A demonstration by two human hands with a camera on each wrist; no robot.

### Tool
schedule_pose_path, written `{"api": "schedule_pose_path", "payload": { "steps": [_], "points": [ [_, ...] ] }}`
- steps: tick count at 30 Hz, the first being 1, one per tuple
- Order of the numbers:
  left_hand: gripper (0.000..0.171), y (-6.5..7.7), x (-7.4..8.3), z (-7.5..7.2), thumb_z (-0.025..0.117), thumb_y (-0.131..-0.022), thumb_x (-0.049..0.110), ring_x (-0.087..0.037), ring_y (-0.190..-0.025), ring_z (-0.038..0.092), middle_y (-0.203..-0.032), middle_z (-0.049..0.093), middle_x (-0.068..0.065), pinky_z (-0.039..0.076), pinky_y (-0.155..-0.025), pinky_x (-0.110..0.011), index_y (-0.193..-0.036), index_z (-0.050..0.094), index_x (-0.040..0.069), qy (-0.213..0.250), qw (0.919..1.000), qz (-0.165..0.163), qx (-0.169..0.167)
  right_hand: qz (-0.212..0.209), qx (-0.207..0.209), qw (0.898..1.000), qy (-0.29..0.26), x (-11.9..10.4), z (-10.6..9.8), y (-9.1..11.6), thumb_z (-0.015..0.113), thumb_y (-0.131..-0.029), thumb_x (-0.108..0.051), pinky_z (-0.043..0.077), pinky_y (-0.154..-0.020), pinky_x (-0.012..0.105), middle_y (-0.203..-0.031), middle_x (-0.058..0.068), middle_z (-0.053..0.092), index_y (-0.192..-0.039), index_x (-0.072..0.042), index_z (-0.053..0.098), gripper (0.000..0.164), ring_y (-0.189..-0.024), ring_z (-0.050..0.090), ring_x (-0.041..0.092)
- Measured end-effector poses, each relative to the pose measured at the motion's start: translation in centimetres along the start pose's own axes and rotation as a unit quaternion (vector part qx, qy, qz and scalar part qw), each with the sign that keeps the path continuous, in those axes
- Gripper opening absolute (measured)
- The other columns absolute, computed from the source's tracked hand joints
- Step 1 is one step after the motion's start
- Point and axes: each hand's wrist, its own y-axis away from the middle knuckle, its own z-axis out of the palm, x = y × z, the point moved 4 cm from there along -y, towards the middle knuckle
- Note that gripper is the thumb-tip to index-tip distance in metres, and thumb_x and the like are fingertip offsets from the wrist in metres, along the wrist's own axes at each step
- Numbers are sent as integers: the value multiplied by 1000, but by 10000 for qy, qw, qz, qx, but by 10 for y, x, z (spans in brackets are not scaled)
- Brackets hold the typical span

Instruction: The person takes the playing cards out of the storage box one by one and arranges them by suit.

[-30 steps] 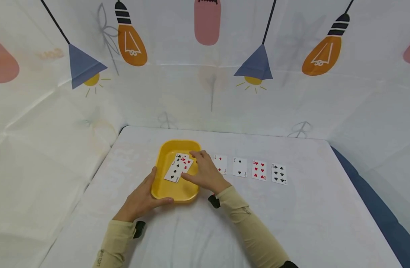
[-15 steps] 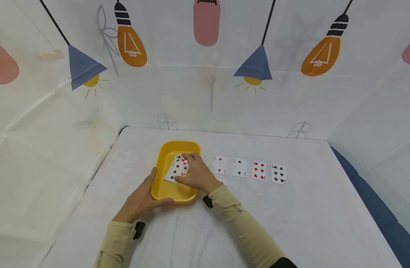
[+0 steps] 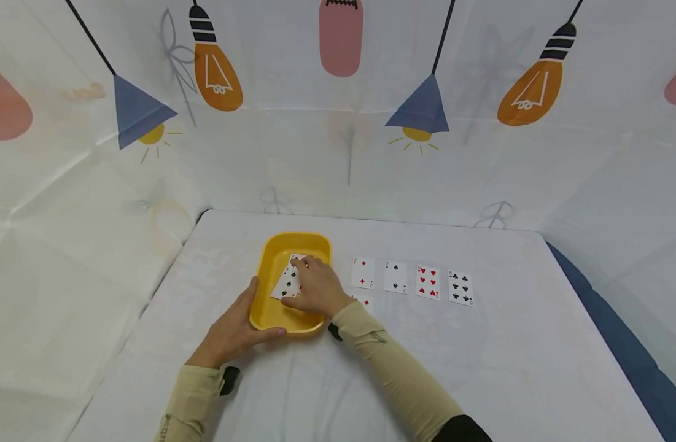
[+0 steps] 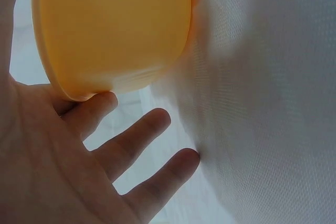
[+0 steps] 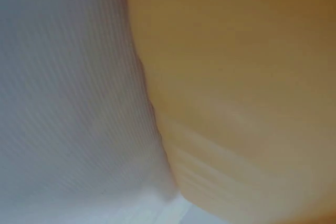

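A yellow tray (image 3: 266,314) stands on the white-covered table. My left hand (image 3: 229,325) holds its near left corner, the thumb along the near rim and the fingers at the left side. In the left wrist view, one finger of the left hand (image 4: 68,166) touches the tray's rim (image 4: 113,30) while others extend past it. A black-suited playing card (image 3: 285,283) lies slanted in the tray. Over it my right hand (image 3: 318,288) reaches, thumb and fingers spread apart. The hand mostly hides a red card; its contact is hidden. The right wrist view shows the tray wall (image 5: 236,77).
Right of the tray lie a two of diamonds (image 3: 363,272), a two of spades (image 3: 395,277), a six of hearts (image 3: 428,282) and a six of clubs (image 3: 460,288) in a row. Another diamond card (image 3: 364,300) shows partly beyond the right wrist. A printed curtain (image 3: 315,147) hangs behind.
My right hand has moved left, further over the cards in the tray, covering the red card more. A diamond card near its wrist has come into view. The left hand has stayed put.
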Motion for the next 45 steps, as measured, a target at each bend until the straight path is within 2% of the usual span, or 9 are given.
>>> {"api": "schedule_pose_path", "payload": {
  "steps": [4, 12, 19, 35, 45],
  "points": [
    [133, 0, 0, -1, 76, -73, 74, -38, -147, 31, -168, 17, -12, 33, -111, -64, -164, -1, 17, 9, 10000, -33, -17, 80, -111, 9997, 213, -2, 2, -5, 72, -82, -66, 46, -104, 41, -136, 9, 55, -148, -10, 49, 90, -122, 53, 25],
    [132, 0, 1, -1, 75, -73, 75, -40, -147, 31, -168, 16, -13, 33, -111, -65, -164, -1, 16, 19, 10000, -45, -45, 278, -680, 9947, 721, -4, 11, -13, 62, -81, -78, 43, -105, 45, -140, 9, 53, -151, -11, 45, 99, -125, 51, 26],
    [133, 0, 1, 0, 75, -72, 75, -39, -148, 30, -168, 16, -14, 32, -112, -64, -164, -1, 15, 86, 9999, -44, -49, 233, -805, 9892, 1204, -1, 18, -20, 60, -80, -81, 45, -104, 44, -136, 11, 55, -147, -9, 48, 100, -122, 53, 27],
    [134, 0, 3, -1, 75, -73, 74, -39, -148, 30, -168, 17, -15, 33, -112, -63, -164, -1, 12, -23, 10000, 38, -17, 207, -840, 9899, 1126, -2, 16, -20, 65, -81, -76, 45, -105, 43, -138, 10, 55, -145, -11, 50, 92, -125, 53, 26],
    [134, 1, 3, -1, 75, -73, 75, -38, -148, 30, -168, 17, -15, 33, -112, -63, -164, -1, 14, 12, 10000, -6, -25, 177, -594, 9930, 1005, -3, 13, -19, 70, -78, -74, 47, -103, 40, -137, 9, 53, -143, -12, 52, 91, -122, 52, 24]
  ]
}}
